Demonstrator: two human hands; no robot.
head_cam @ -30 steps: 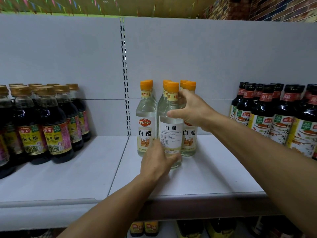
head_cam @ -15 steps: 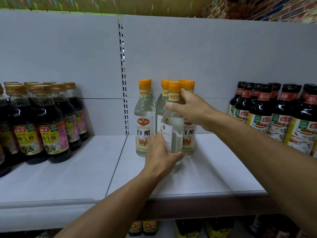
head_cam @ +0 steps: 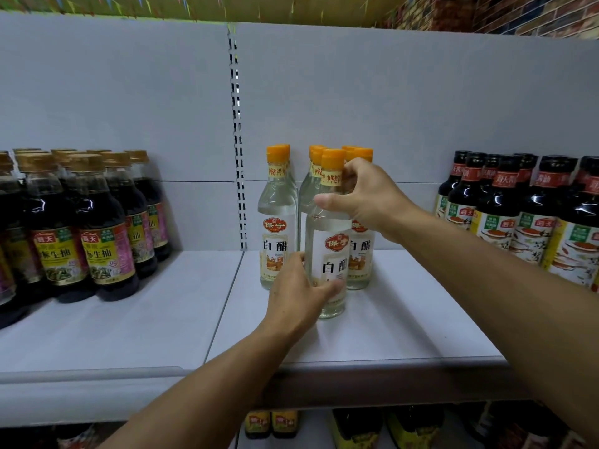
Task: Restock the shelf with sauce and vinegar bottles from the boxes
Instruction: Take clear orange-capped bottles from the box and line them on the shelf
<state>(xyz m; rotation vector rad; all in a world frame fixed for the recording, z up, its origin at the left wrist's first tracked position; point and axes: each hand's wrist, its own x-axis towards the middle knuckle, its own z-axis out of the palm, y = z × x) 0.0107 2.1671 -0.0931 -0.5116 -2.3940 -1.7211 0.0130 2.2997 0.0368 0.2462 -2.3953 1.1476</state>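
Note:
A clear white vinegar bottle (head_cam: 330, 251) with an orange cap stands upright on the white shelf (head_cam: 372, 332), in front of several like bottles (head_cam: 277, 222). My left hand (head_cam: 299, 294) grips its lower body, thumb across the label's bottom. My right hand (head_cam: 366, 197) holds its neck and shoulder from the right, fingers curled just under the cap. The label faces me.
Dark soy sauce bottles with gold caps (head_cam: 97, 228) stand at the left of the shelf, black-capped sauce bottles (head_cam: 531, 218) at the right. A slotted upright (head_cam: 239, 140) splits the back panel. More bottles (head_cam: 272, 422) sit on the shelf below.
The front vinegar bottle has been turned, so its label now faces me again after showing its side. Both hands stay on it; my right hand sits lower on the neck.

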